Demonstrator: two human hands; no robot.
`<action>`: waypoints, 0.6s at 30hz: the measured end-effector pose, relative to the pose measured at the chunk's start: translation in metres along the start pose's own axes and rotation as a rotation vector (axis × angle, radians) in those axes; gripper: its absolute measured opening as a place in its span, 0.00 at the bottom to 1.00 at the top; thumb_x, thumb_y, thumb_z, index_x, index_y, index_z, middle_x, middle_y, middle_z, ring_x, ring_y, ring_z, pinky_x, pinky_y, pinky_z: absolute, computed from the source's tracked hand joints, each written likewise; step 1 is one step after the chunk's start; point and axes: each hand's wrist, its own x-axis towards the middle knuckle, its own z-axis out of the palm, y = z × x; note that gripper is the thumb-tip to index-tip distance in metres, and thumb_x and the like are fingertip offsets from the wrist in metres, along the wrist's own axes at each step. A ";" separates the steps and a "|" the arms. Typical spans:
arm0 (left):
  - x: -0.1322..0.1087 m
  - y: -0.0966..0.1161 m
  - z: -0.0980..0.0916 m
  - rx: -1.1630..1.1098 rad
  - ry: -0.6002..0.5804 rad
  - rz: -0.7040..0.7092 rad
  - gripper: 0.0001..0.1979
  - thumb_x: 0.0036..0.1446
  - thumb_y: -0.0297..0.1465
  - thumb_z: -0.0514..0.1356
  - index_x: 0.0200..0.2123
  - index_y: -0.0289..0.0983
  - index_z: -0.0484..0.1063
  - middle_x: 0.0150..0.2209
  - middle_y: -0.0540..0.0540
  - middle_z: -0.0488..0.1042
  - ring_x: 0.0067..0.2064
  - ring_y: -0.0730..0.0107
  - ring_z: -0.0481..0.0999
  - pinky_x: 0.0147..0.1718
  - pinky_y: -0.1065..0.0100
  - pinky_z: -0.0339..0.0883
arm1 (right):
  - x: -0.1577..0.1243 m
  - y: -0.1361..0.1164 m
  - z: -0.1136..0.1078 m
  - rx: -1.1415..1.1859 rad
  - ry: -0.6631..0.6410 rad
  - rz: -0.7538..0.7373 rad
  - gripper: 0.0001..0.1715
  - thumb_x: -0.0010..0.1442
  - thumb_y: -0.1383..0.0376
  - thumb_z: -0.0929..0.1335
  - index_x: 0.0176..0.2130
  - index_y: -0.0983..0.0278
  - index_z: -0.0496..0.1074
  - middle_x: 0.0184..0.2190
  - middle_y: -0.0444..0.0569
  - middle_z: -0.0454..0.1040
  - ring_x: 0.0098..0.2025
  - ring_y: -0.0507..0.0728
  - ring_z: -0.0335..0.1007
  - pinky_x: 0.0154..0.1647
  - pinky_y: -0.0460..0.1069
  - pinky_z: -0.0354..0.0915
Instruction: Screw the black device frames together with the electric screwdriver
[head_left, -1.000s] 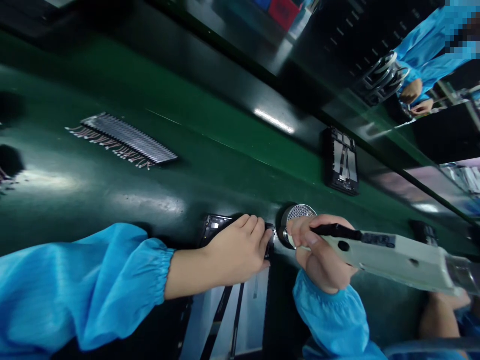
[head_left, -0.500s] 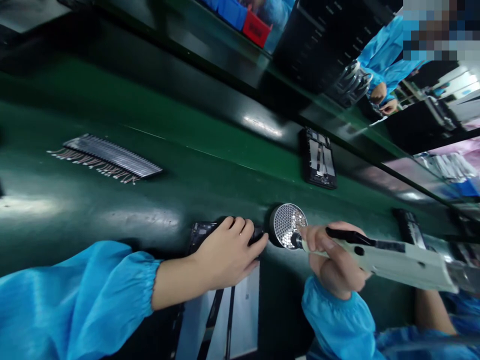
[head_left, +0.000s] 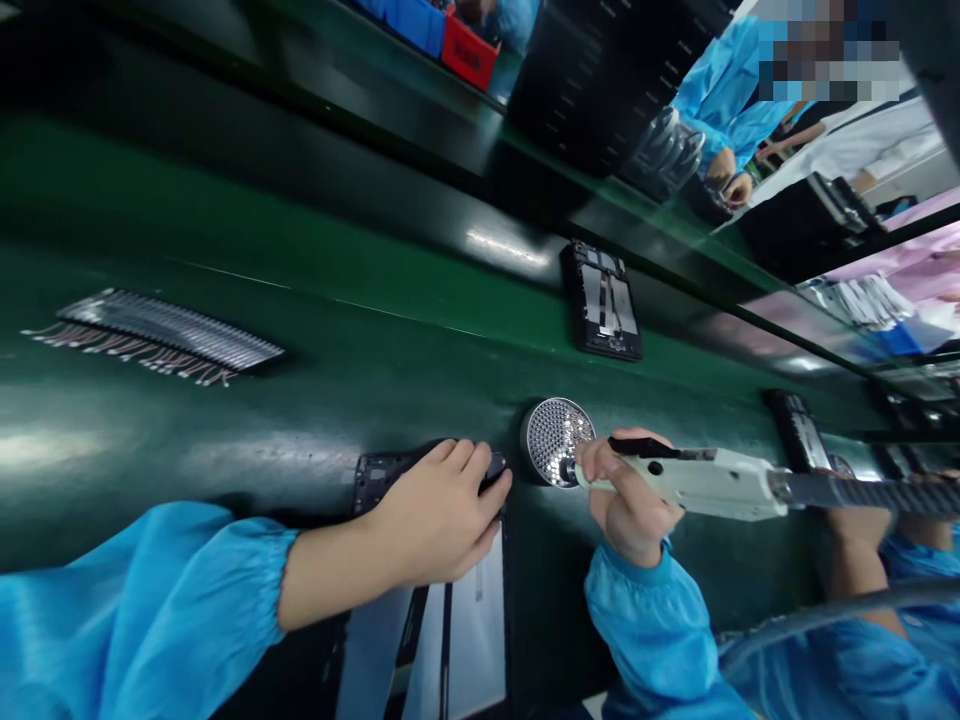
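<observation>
My right hand (head_left: 634, 500) is wrapped round a pale electric screwdriver (head_left: 720, 484) with a black lever. Its tip is at a round metal screw dish (head_left: 546, 440) full of small holes, with shiny screws in its right part. My left hand (head_left: 442, 515) lies over the upper end of an opened tablet (head_left: 480, 630), fingers curled across its top and thumb pointing right. Beneath the palm the tablet's inner parts are hidden. Pale battery panels and dark ribbon strips show below the hand.
A row of thin parts with wire tails (head_left: 172, 328) lies at the left. Another opened device (head_left: 604, 300) sits near the shelf edge, and one more (head_left: 801, 430) farther right. A grey cable (head_left: 832, 610) crosses at lower right, by a co-worker's arm (head_left: 859, 555). A red bin (head_left: 469, 50) stands beyond.
The whole view has shifted, so the bench things appear farther left. The screwdriver lies more level, its tip still at the screw dish. My left hand stays on the tablet.
</observation>
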 end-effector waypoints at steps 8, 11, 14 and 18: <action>-0.002 0.000 0.003 0.002 0.026 0.005 0.22 0.66 0.38 0.55 0.57 0.32 0.74 0.47 0.31 0.76 0.48 0.46 0.77 0.45 0.50 0.74 | 0.001 0.002 -0.001 -0.031 -0.001 0.016 0.11 0.54 0.71 0.70 0.39 0.60 0.74 0.17 0.38 0.66 0.19 0.53 0.63 0.25 0.52 0.65; -0.002 0.000 0.004 0.008 0.031 0.007 0.23 0.67 0.39 0.55 0.58 0.31 0.73 0.48 0.30 0.76 0.49 0.45 0.77 0.46 0.50 0.73 | 0.002 0.001 -0.001 -0.028 0.008 0.023 0.11 0.53 0.72 0.70 0.38 0.60 0.74 0.17 0.38 0.67 0.18 0.52 0.64 0.25 0.51 0.65; -0.002 0.000 0.007 0.023 0.023 0.003 0.27 0.66 0.40 0.56 0.60 0.25 0.70 0.50 0.27 0.76 0.49 0.44 0.77 0.47 0.50 0.72 | 0.001 0.002 -0.001 -0.043 0.010 0.041 0.10 0.54 0.72 0.70 0.37 0.60 0.73 0.17 0.37 0.66 0.18 0.52 0.64 0.25 0.52 0.65; -0.005 0.003 0.008 0.072 0.023 -0.024 0.31 0.66 0.42 0.57 0.60 0.20 0.69 0.53 0.23 0.74 0.50 0.43 0.77 0.47 0.50 0.71 | 0.002 0.002 -0.002 -0.042 -0.029 0.024 0.14 0.54 0.71 0.69 0.42 0.60 0.74 0.17 0.38 0.66 0.19 0.52 0.63 0.25 0.51 0.64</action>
